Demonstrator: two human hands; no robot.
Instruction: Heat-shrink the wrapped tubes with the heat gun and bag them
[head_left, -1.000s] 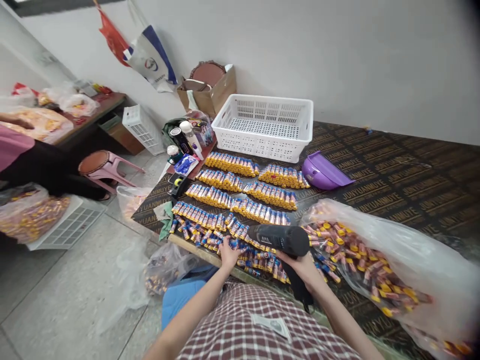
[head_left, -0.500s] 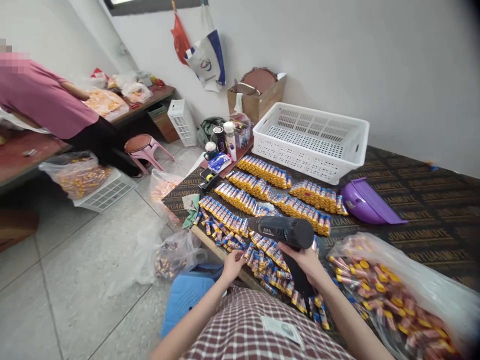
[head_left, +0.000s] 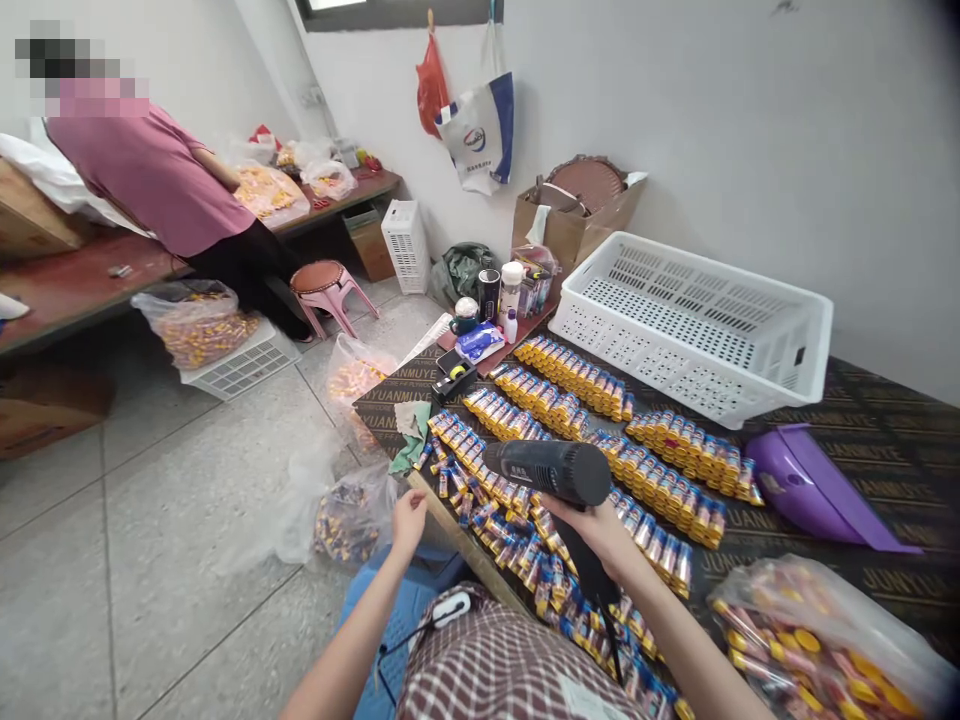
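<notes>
My right hand (head_left: 596, 530) grips the handle of a black hair dryer (head_left: 555, 470), its nozzle toward the left over the rows of small tubes. My left hand (head_left: 409, 520) is by the wooden table edge (head_left: 469, 540), fingers curled together; whether anything is in them is hidden. Below the dryer lie many loose small tubes (head_left: 517, 545) with blue and yellow ends. Behind them similar tubes stand stacked in neat rows (head_left: 574, 375). A green cloth (head_left: 411, 440) lies at the table's left corner, just beyond my left hand.
A white plastic crate (head_left: 690, 320) stands at the back, a purple scoop (head_left: 817, 490) right of the rows. In front of it is a clear bag of tubes (head_left: 817, 630). A tape dispenser (head_left: 452, 375) and bottles (head_left: 511, 290) sit far left. A person in pink (head_left: 150, 170) stands at another table.
My left hand has moved left, away from the loose tubes to the table edge. The view has swung left. The hair dryer stays in my right hand over the tubes.
</notes>
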